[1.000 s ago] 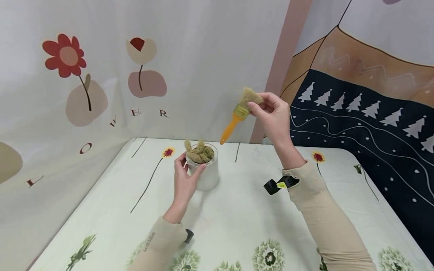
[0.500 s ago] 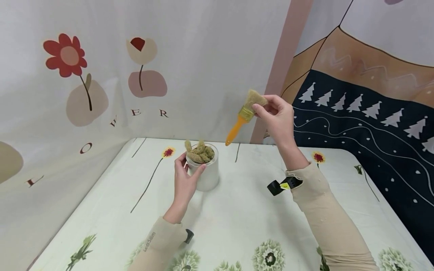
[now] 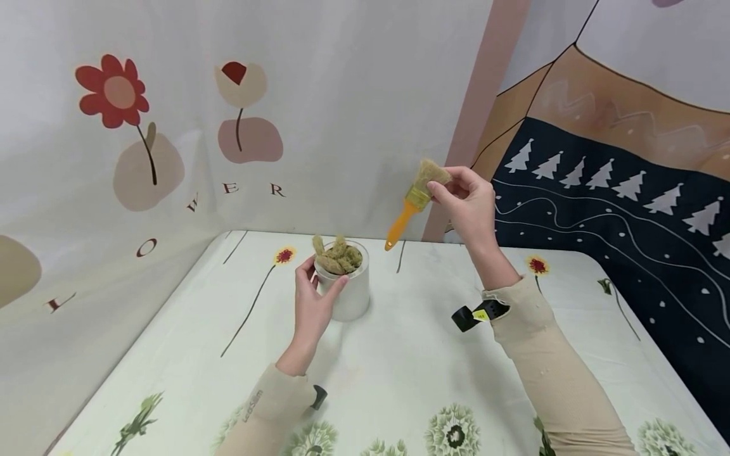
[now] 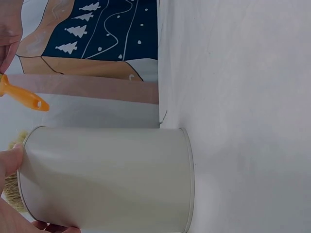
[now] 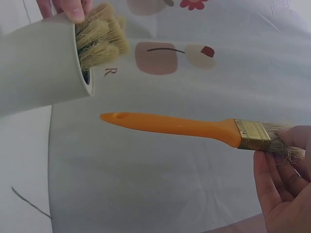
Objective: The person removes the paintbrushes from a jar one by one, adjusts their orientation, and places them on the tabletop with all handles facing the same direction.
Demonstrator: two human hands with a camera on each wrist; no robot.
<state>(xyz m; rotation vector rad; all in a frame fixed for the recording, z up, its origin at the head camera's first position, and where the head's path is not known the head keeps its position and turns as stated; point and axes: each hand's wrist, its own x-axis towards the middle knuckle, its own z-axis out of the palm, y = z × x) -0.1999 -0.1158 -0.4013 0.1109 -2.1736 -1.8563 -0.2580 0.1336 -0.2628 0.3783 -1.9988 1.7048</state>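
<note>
My right hand [image 3: 474,206] pinches a paintbrush [image 3: 402,221] by its pale bristles, in the air above the table. The brush's orange handle slants down to the left, and its metal band shows in the right wrist view. A white cylindrical container [image 3: 352,297] stands upright on the table, left of the brush. Several tan brush heads [image 3: 339,258] stick up out of its mouth, bristles uppermost; their handles are hidden inside. My left hand [image 3: 312,303] grips the container's upper rim from the left, thumb in front. In the left wrist view the container's wall [image 4: 107,177] fills the middle.
The table wears a white cloth [image 3: 393,361] printed with flowers. Behind it hangs a pale curtain [image 3: 353,114] with flower prints, and at the right a dark cloth [image 3: 604,221] with white trees. A black wrist camera [image 3: 467,318] sits at the right sleeve.
My right hand has moved a little to the right and down with the paintbrush. The left hand keeps its hold on the container, which stays in place.
</note>
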